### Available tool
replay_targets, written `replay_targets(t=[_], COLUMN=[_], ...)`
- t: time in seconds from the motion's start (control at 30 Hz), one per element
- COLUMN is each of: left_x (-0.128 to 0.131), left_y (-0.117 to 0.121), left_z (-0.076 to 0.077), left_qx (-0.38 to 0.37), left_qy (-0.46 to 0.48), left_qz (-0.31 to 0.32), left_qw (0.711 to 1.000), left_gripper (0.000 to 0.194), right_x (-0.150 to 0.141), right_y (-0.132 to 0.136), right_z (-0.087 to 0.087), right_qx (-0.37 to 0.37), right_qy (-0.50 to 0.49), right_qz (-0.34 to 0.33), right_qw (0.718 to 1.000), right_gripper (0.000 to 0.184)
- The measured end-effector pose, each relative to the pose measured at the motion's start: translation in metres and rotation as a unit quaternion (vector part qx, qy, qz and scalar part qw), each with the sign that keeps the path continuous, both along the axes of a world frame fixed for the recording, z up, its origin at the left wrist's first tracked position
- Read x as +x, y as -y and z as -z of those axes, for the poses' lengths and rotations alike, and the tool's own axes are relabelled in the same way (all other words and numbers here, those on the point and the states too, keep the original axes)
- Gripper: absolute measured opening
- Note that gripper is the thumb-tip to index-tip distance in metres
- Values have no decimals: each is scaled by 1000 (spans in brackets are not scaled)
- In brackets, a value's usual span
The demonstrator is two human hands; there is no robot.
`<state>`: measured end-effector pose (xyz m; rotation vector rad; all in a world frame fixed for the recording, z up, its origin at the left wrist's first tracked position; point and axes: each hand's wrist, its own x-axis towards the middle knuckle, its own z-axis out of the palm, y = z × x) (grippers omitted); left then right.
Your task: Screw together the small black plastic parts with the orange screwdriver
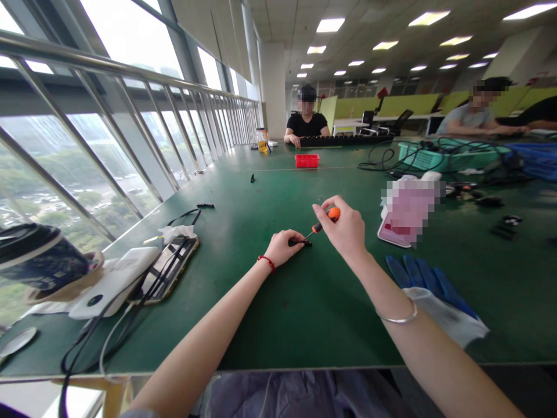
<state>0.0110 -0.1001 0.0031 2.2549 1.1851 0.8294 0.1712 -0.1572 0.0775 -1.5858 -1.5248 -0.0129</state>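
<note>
On the green table (278,307), my left hand (282,248) holds down a small black piece (307,243) whose exact kind I cannot make out. Its fingers are closed around the near end and cover part of it. My right hand (346,229) grips a screwdriver (319,225) with an orange and black handle, wrapped near the handle's top. The thin shaft slants down to the left, and its tip meets the black piece or sits right beside it. A blue and white work glove (435,290) lies to the right of my right forearm.
At left are a lidded cup (43,261), a white power bank (113,281), a phone (174,267) and cables. A pink phone (404,217) lies right. Farther off stand a red basket (307,161), a green basket (452,157) and a jar (261,141). Two people sit beyond.
</note>
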Motion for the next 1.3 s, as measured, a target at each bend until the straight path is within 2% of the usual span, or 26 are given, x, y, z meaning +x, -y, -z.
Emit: replay_targets(t=[0.13,0.27,0.4,0.53,0.67,0.77,0.9,1.0,1.1,1.23,1.3], left_x=[0,1,0,0,0,1,1,1,0,-1,-1], left_y=[0,0,0,-1,1,2,2,1,-1,-2,-2], left_z=[0,0,0,0,1,1,0,1,1,2,3], left_qx=[1,0,-1,-2,-2,7,13,14,8,7,10], left_qy=[-4,-9,-12,-14,-12,-14,-20,-16,-8,-8,-7], left_qz=[-2,-10,-5,-7,-10,-15,-15,-10,-4,3,1], left_qw=[1000,1000,1000,1000,1000,1000,1000,1000,1000,1000,1000], left_gripper=[13,13,14,13,13,13,13,14,14,14,14], right_x=[-2,-2,-3,-4,-5,-5,-5,-5,-6,-8,-9], right_y=[1,3,-1,-1,3,5,5,6,8,7,6], right_z=[2,0,2,2,-3,-5,-4,-4,-5,-5,-3], right_qx=[14,6,-13,-18,-13,-14,-4,4,-10,-16,-7], right_qy=[3,-13,7,-14,-8,37,90,84,46,24,7], right_qz=[-6,-57,-8,-32,-57,-28,34,15,-4,18,-3], right_qw=[1000,998,1000,999,998,999,995,996,999,999,1000], right_gripper=[25,42,42,32,50,52,42,26,40,37,29])
